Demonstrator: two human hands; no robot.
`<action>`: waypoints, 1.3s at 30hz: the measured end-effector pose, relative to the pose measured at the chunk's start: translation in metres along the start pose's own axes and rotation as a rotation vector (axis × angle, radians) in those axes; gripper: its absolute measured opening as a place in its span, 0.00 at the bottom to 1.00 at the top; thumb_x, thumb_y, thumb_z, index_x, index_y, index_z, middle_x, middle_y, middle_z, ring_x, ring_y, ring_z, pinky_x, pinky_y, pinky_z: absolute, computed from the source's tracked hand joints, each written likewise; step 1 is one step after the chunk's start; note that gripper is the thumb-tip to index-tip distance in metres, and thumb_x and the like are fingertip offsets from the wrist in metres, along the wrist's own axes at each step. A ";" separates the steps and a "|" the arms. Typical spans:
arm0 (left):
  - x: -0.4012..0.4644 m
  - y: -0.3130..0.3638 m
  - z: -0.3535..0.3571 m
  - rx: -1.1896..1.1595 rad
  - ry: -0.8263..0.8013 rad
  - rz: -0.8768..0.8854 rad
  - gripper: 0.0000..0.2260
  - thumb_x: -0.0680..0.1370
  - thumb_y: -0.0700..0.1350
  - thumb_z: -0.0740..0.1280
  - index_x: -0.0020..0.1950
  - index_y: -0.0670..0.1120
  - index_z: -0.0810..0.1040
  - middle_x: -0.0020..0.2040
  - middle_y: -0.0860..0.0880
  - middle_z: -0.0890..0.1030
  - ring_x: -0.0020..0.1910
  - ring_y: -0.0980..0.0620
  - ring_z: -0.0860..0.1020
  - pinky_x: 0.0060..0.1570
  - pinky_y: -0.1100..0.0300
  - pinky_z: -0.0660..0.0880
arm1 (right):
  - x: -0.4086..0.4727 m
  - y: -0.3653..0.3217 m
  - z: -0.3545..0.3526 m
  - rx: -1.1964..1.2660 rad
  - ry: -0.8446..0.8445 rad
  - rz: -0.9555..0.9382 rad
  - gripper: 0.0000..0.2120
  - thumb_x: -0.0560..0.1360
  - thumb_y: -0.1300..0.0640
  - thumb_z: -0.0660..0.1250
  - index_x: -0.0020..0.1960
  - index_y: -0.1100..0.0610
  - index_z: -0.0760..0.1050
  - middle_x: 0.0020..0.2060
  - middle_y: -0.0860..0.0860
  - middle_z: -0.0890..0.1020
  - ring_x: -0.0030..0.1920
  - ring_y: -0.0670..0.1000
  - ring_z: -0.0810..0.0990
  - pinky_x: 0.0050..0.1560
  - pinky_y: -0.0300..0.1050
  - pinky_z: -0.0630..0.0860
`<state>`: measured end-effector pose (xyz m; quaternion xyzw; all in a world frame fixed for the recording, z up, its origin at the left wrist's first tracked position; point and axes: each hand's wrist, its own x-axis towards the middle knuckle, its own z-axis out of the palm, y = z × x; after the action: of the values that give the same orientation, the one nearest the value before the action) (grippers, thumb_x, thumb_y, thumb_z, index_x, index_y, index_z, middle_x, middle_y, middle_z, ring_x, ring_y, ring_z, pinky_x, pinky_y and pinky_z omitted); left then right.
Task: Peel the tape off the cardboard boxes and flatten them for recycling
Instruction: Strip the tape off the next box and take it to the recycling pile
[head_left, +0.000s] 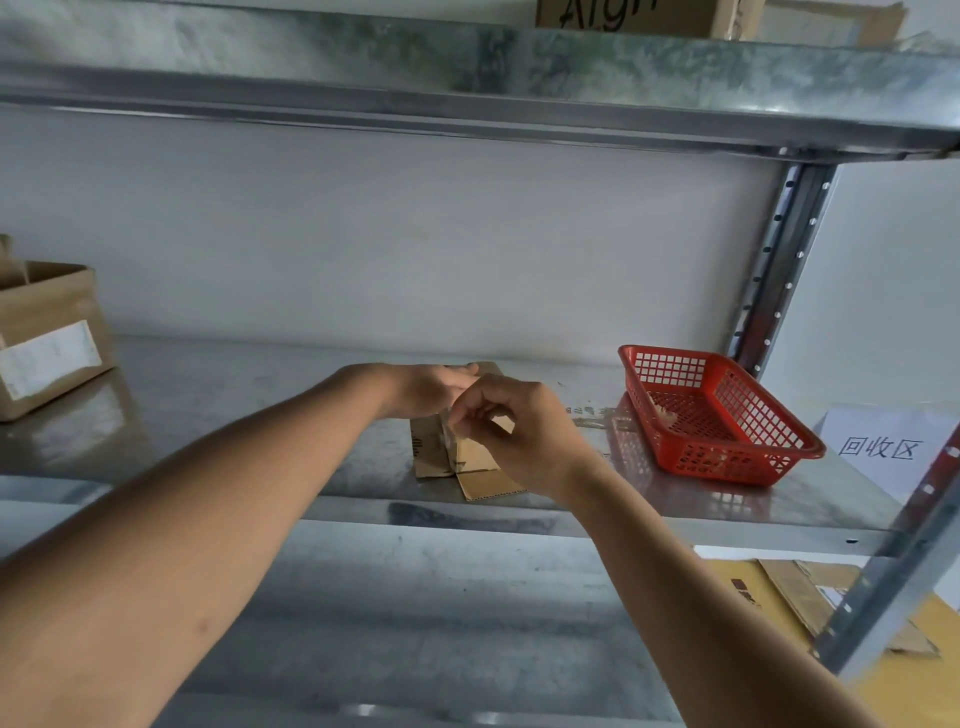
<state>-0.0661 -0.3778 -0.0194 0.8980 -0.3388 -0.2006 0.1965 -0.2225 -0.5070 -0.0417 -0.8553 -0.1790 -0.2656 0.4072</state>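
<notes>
Cardboard box (462, 457), small and brown, stands on the metal shelf (260, 395) directly in front of me, near the shelf's front edge. 1 flap lies folded out flat toward me at its base. A strip of clear tape (448, 434) shows on the box's near corner.

My left hand (434, 392) rests over the top of the box, fingers curled down around its upper edge, holding it in place. My right hand (511, 428) is beside it on the right, fingers bent inward with thumb and forefinger pinched together at the taped corner; the grip appears to be on the tape, though the strip is too thin and glossy to be sure how much is caught between the fingertips. Both hands touch each other above the box.

Red plastic basket (727, 415) sits on the same shelf to the right, apart from the box, with a small pale scrap inside it. White paper sign (878, 447) with printed characters lies just beyond the basket at the right end. A 2nd, larger carton (49, 332) with a white label stands at the far left of the shelf. Flattened cardboard (800, 603) lies on a yellow area below, at lower right. Another box (639, 18) sits on the upper shelf.
</notes>
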 end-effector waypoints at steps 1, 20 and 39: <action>0.001 -0.004 -0.001 0.011 0.001 0.000 0.22 0.83 0.67 0.51 0.77 0.66 0.63 0.80 0.53 0.66 0.79 0.48 0.64 0.79 0.43 0.56 | 0.001 0.001 0.002 0.003 0.003 0.002 0.07 0.76 0.70 0.71 0.47 0.60 0.85 0.40 0.50 0.87 0.41 0.50 0.84 0.50 0.45 0.81; 0.008 0.006 0.001 0.363 0.377 0.051 0.25 0.78 0.73 0.58 0.53 0.53 0.77 0.50 0.49 0.78 0.47 0.48 0.78 0.45 0.51 0.75 | 0.005 0.034 -0.020 -0.424 0.075 0.496 0.06 0.78 0.59 0.71 0.52 0.55 0.87 0.46 0.49 0.87 0.40 0.45 0.83 0.41 0.36 0.78; -0.004 -0.014 0.009 0.249 0.331 0.204 0.23 0.83 0.65 0.56 0.70 0.53 0.73 0.64 0.51 0.76 0.54 0.50 0.77 0.48 0.54 0.72 | 0.033 0.019 -0.036 -0.916 -0.042 0.285 0.16 0.75 0.73 0.68 0.56 0.58 0.85 0.51 0.55 0.81 0.46 0.58 0.84 0.45 0.51 0.84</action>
<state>-0.0665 -0.3672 -0.0329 0.8972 -0.4129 0.0135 0.1562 -0.1970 -0.5443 -0.0142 -0.9680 0.0671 -0.2413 0.0172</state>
